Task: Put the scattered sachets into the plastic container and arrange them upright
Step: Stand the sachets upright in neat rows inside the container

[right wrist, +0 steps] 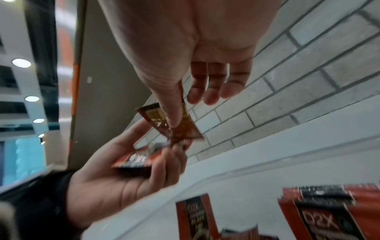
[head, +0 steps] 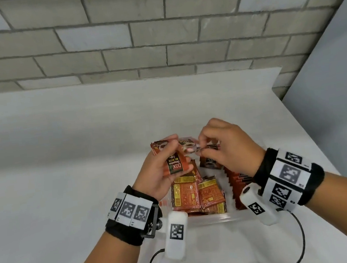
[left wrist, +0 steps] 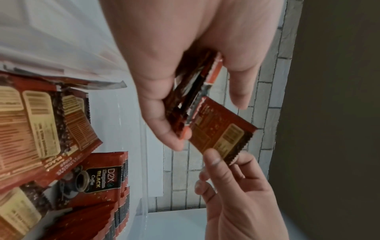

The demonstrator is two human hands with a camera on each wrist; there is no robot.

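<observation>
Above the clear plastic container [head: 212, 219], my left hand [head: 162, 168] grips a small stack of red-brown coffee sachets [head: 173, 164], label facing me. My right hand [head: 212, 146] pinches one sachet [left wrist: 223, 129] by its serrated end between thumb and forefinger, right against the stack. In the right wrist view that sachet [right wrist: 174, 125] meets the left hand's stack [right wrist: 135, 160]. Inside the container several sachets [head: 195, 194] lie flat with their backs up, and a row of sachets [head: 238, 178] stands upright along the right side.
The container sits near the front edge of a white table [head: 62, 168], which ends at a grey block wall [head: 133, 37]. The table's right edge runs diagonally close to my right wrist. Black cables [head: 301, 236] hang from both wrist units.
</observation>
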